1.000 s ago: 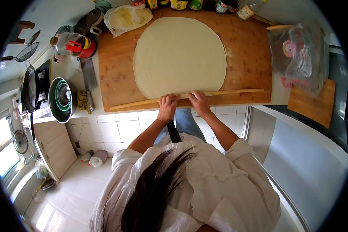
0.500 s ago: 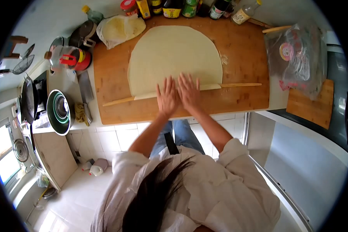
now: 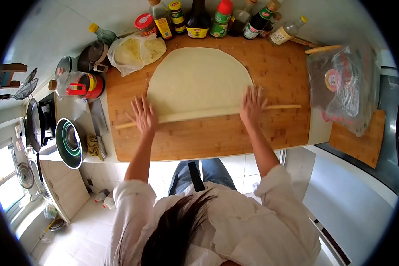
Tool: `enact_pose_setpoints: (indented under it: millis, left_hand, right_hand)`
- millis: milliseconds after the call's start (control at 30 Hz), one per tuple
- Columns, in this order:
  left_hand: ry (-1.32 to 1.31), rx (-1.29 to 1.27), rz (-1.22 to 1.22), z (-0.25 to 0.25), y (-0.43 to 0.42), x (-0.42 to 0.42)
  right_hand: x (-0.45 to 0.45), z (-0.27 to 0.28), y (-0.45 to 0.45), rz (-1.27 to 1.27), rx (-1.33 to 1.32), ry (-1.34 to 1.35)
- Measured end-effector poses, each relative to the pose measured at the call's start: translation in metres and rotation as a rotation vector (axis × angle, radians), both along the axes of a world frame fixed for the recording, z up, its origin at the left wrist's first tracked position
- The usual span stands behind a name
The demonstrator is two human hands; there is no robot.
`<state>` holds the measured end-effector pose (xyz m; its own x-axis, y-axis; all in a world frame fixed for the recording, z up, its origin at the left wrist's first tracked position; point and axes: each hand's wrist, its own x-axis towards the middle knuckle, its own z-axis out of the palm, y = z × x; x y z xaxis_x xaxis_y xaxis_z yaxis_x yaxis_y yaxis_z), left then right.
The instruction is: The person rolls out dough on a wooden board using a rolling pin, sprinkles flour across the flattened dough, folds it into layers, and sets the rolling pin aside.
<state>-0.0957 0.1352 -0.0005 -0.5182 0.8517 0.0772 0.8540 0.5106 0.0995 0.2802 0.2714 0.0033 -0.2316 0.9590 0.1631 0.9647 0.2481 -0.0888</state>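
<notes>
A wide, thin sheet of dough [image 3: 199, 80] lies on the wooden board [image 3: 208, 139]. Its near edge is wound around a long, slim rolling pin [image 3: 283, 107], whose bare ends stick out on both sides. My left hand [image 3: 144, 116] rests palm down with spread fingers at the left end of the rolled dough, over the pin. At the right end, my right hand [image 3: 252, 106] lies flat in the same way, its fingers pointing away from me. Neither hand wraps around the pin.
Several sauce bottles and jars [image 3: 197, 22] line the wall behind the board. A plastic bag with yellow flour [image 3: 135, 53] sits at the back left. To the left are a cleaver [image 3: 98, 116] and nested bowls [image 3: 70, 139]; on the right, a clear plastic bag [image 3: 346, 88].
My hands have moved apart from the middle of the pin to the two ends of the rolled dough. More dough is wound on the pin, and the view has tilted slightly.
</notes>
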Motion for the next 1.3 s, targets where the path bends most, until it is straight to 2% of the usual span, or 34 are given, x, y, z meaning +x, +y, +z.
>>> enact_pose_setpoints:
  millis: [33, 100, 167, 233, 267, 333, 400, 500, 567, 600, 633, 700, 733, 767, 800, 867, 967, 1033, 1067, 1100, 1133, 1167, 1200, 1233, 1267, 1300]
  left_hand:
    - [-0.067, 0.075, 0.076, 0.006, 0.022, 0.002]
    - [-0.176, -0.272, 0.033, 0.007, 0.058, 0.035]
    - [0.190, -0.212, -0.289, -0.018, 0.048, 0.114]
    - [-0.153, -0.041, -0.233, -0.011, 0.036, 0.140]
    - [-0.154, -0.037, -0.233, -0.010, 0.050, 0.132]
    - [-0.081, -0.115, -0.427, 0.011, 0.069, 0.104]
    - [-0.204, 0.194, -0.118, -0.006, 0.072, 0.031]
    - [-0.039, 0.130, -0.182, 0.001, 0.042, -0.011]
    - [0.041, 0.061, -0.234, -0.019, 0.012, -0.022]
    - [0.188, 0.059, -0.212, -0.025, 0.031, -0.027]
    - [0.184, 0.053, -0.209, -0.022, 0.056, -0.031]
    - [-0.123, -0.054, -0.183, 0.003, 0.105, -0.043]
    - [-0.117, -0.048, -0.185, 0.008, 0.103, -0.036]
    - [-0.108, 0.052, -0.442, 0.011, 0.091, -0.021]
    - [-0.090, 0.161, -0.707, 0.013, 0.091, -0.015]
    - [-0.051, 0.197, -0.672, 0.012, 0.096, -0.016]
    - [-0.109, 0.171, -0.601, 0.010, 0.106, -0.020]
    - [-0.031, 0.057, -0.603, 0.008, 0.089, -0.011]
    - [-0.036, 0.115, -0.601, 0.012, 0.086, -0.008]
    - [0.023, -0.097, -0.612, -0.036, 0.024, 0.002]
    - [-0.085, -0.134, -0.603, -0.041, -0.020, 0.017]
    - [0.032, -0.155, -0.669, -0.053, -0.065, 0.029]
    - [0.152, -0.169, -0.734, -0.063, -0.108, 0.040]
    - [-0.107, -0.032, -0.743, -0.029, -0.117, 0.059]
    - [-0.270, -0.064, -0.710, -0.022, -0.117, 0.061]
    - [-0.193, -0.179, -0.615, 0.002, -0.101, 0.069]
  right_hand:
    - [-0.019, -0.001, 0.021, -0.015, 0.019, 0.129]
    - [-0.072, -0.018, 0.022, 0.030, -0.106, 0.305]
    - [-0.134, 0.000, -0.021, 0.201, -0.323, -0.054]
    - [-0.132, 0.000, -0.049, 0.281, -0.125, 0.146]
    - [-0.133, -0.002, -0.034, 0.281, -0.121, 0.144]
    - [-0.132, 0.021, -0.006, 0.403, -0.140, 0.104]
    - [-0.090, 0.004, 0.043, 0.230, -0.003, 0.281]
    - [-0.040, 0.007, 0.044, 0.220, -0.004, 0.283]
    - [-0.012, 0.012, 0.023, 0.274, 0.059, -0.081]
    - [-0.019, 0.015, 0.036, 0.276, 0.050, -0.086]
    - [-0.038, 0.023, 0.065, 0.203, 0.086, -0.070]
    - [-0.058, 0.023, 0.099, 0.129, 0.141, -0.036]
    - [-0.060, 0.022, 0.108, 0.250, 0.050, 0.094]
    - [-0.060, 0.021, 0.111, 0.371, -0.049, 0.220]
    - [-0.060, 0.018, 0.105, 0.366, -0.038, 0.222]
    - [-0.053, 0.009, 0.079, 0.639, 0.022, 0.166]
    - [-0.058, 0.004, 0.085, 0.566, 0.050, 0.146]
    - [-0.032, -0.010, 0.048, 0.539, 0.015, 0.121]
    - [-0.025, -0.020, 0.039, 0.541, -0.001, 0.111]
    - [-0.013, -0.017, 0.016, 0.529, -0.022, 0.094]
    - [-0.004, -0.004, -0.003, 0.506, -0.159, 0.053]
    - [0.004, 0.004, -0.026, 0.488, -0.302, 0.016]
    - [0.034, 0.003, -0.088, 0.494, -0.275, 0.064]
    - [0.057, -0.006, -0.130, 0.508, -0.245, 0.115]
    - [0.053, -0.004, -0.124, 0.508, -0.244, 0.116]
    - [0.049, -0.002, -0.119, 0.478, -0.273, 0.067]
